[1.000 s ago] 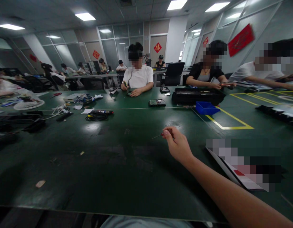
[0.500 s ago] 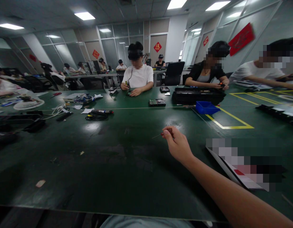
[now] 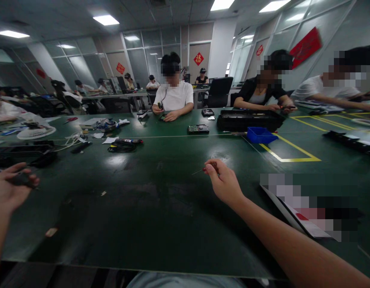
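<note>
My right hand (image 3: 225, 182) is closed around a screwdriver (image 3: 198, 172), held over the middle of the green table. Its thin metal shaft points left, and most of the handle, reddish where it shows, is hidden in my fingers. At the left edge of the view, my left hand (image 3: 9, 190) is raised above the table, palm partly turned up. A small dark object (image 3: 24, 180) lies gripped in its fingers; its kind is unclear.
Ahead on the table (image 3: 127, 228) are a bundled black cable (image 3: 125, 145), a hard drive (image 3: 198, 129), a blue tray (image 3: 261, 135) and a long black housing (image 3: 251, 120). White sheets (image 3: 311, 224) lie beside my right forearm. Several people work across the table.
My left hand has come into view from the left with the dark object in it. My right hand and the screwdriver have hardly moved.
</note>
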Tool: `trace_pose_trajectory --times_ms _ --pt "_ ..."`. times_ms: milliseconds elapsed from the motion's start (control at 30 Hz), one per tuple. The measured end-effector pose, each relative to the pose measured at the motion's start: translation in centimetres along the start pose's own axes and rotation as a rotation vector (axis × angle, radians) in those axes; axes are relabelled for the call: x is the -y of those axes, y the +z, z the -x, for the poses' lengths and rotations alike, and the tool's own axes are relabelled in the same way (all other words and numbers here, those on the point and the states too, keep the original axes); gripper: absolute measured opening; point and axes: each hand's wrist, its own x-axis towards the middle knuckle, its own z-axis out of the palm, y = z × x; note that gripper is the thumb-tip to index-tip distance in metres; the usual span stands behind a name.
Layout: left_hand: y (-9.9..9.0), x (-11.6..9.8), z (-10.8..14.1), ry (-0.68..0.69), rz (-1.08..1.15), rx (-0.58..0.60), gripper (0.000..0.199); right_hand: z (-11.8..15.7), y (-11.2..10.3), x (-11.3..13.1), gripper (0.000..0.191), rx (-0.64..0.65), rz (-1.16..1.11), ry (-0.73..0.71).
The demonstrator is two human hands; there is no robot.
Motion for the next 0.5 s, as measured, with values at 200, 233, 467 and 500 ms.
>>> trace_pose_trajectory --times_ms 200,233,467,500 --pt "7.8 -0.7 3.1 -0.051 0.252 0.292 0.027 0.1 -0.2 0.4 0.021 0.004 -0.015 0.012" --pt "9.3 -0.9 4.0 -0.057 0.295 0.373 0.030 0.1 -0.2 0.4 0.021 0.006 -0.018 0.010" --pt "18.4 -0.8 11.7 -0.129 0.418 0.841 0.044 0.1 -0.2 0.3 0.022 0.008 -0.018 0.012" --pt "19.4 -0.6 13.1 -0.121 0.412 0.924 0.044 0.1 -0.3 0.4 0.022 0.017 -0.013 0.016"
